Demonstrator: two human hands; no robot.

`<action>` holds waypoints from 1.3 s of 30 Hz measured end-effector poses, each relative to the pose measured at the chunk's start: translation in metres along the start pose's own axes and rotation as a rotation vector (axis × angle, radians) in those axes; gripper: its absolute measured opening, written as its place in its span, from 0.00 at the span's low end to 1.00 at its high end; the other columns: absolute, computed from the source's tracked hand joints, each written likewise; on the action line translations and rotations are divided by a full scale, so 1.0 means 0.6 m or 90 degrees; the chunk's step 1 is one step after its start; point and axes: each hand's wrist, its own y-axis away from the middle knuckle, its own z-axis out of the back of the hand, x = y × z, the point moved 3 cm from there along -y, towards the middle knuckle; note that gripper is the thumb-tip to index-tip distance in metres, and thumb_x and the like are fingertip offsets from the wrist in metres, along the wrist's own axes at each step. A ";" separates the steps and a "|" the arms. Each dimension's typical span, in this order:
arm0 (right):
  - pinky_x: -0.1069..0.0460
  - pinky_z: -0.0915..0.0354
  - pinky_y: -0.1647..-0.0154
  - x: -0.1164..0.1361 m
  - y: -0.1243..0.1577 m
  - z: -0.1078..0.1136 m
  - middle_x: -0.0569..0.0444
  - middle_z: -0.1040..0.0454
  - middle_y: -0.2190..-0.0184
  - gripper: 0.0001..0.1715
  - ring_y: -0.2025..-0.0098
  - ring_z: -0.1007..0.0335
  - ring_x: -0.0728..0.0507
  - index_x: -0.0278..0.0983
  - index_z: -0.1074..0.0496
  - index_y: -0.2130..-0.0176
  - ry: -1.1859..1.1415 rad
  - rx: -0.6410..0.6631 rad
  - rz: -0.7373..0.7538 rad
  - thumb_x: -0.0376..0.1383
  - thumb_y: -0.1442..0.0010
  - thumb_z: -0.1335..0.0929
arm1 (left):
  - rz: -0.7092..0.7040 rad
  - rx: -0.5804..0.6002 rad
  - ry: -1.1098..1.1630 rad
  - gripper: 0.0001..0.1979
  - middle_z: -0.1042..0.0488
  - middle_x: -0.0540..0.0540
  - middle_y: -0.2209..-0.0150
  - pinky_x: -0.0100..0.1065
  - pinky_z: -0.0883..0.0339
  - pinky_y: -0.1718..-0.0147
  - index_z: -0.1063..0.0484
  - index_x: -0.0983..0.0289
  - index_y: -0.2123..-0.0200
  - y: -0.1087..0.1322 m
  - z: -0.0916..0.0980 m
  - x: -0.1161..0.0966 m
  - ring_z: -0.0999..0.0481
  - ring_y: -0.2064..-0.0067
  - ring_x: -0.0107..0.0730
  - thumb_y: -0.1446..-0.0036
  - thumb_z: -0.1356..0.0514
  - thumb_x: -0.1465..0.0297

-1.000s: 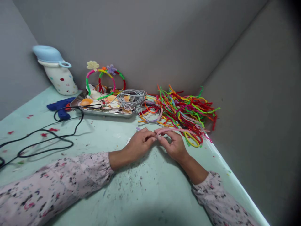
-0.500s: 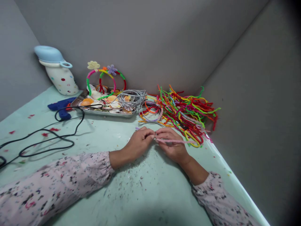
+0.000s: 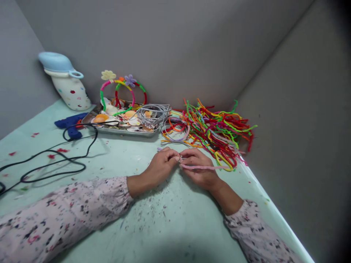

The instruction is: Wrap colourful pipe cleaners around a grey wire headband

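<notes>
My left hand (image 3: 162, 164) and my right hand (image 3: 201, 168) meet at the fingertips just above the table, both closed in a pinch. Between them is the end of a pink pipe cleaner (image 3: 204, 167), whose loose length stretches rightward across my right fingers. A short purple tip (image 3: 159, 149) pokes out behind my left hand; what it joins is hidden by the fingers. Something thin and greyish shows at the pinch, too small to name.
A heap of coloured pipe cleaners (image 3: 219, 128) lies behind my right hand. A metal tray (image 3: 128, 133) holds shells, coiled grey wire (image 3: 153, 115) and flower-topped hoops (image 3: 134, 93). Leftward are a blue glue gun (image 3: 71, 124), its black cord (image 3: 59, 155) and a bottle (image 3: 70, 89).
The pink pipe cleaner's loose length has dropped slightly and lies straighter across my right hand. Both hands stay in nearly the same place, with small finger shifts.
</notes>
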 end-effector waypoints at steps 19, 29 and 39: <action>0.47 0.31 0.57 0.004 -0.001 0.000 0.47 0.27 0.58 0.07 0.57 0.29 0.43 0.40 0.25 0.64 0.083 0.049 0.022 0.31 0.45 0.32 | 0.031 -0.009 0.030 0.10 0.31 0.51 0.72 0.31 0.40 0.66 0.30 0.66 0.73 -0.001 -0.001 0.001 0.33 0.67 0.30 0.43 0.46 0.68; 0.45 0.32 0.55 -0.002 0.001 0.001 0.49 0.27 0.62 0.10 0.57 0.30 0.42 0.40 0.30 0.60 0.004 -0.039 -0.030 0.30 0.43 0.34 | -0.008 -0.018 -0.024 0.09 0.32 0.52 0.71 0.32 0.41 0.65 0.31 0.65 0.73 -0.003 0.000 0.000 0.33 0.66 0.31 0.43 0.46 0.68; 0.49 0.35 0.63 -0.009 0.003 -0.008 0.53 0.27 0.69 0.10 0.65 0.31 0.44 0.39 0.32 0.63 0.073 -0.009 -0.085 0.36 0.46 0.29 | 0.004 -0.001 0.001 0.09 0.32 0.51 0.71 0.31 0.41 0.66 0.31 0.65 0.71 0.003 0.001 -0.006 0.33 0.65 0.31 0.43 0.47 0.68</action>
